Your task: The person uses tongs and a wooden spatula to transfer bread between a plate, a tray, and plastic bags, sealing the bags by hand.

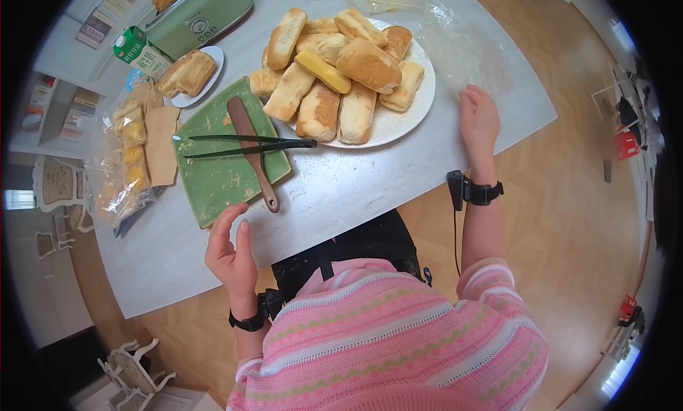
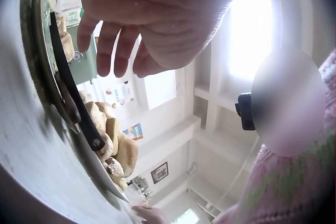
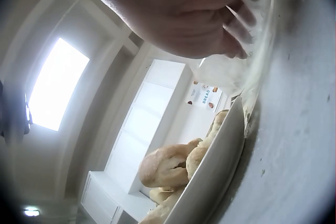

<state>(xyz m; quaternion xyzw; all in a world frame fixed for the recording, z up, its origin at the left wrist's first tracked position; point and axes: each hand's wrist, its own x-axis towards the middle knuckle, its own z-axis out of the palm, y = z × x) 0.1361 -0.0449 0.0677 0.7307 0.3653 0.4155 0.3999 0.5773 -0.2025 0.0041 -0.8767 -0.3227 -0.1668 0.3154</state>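
Grip: both hands empty. Left hand [image 1: 231, 258] hangs over the table [image 1: 341, 190] edge, fingers loose and apart, holding nothing. Right hand [image 1: 478, 119] rests on the table, fingers relaxed, beside the plate [image 1: 398, 123].
Nearest to left: spatula [image 1: 252, 151] handle end and tongs [image 1: 249, 146], both lying on the green tray [image 1: 220, 183], just in front of the fingers.
Nearest to right: plate w/ piled buns [image 1: 341, 66]; clear plastic wrap [image 1: 455, 34] behind.
Doing it well: probably take the tool by its handle end, approx. level, w/o knocking the plate rim.
Further out: small plate w/ bread [image 1: 191, 73], toaster [image 1: 199, 16], carton [image 1: 139, 51].
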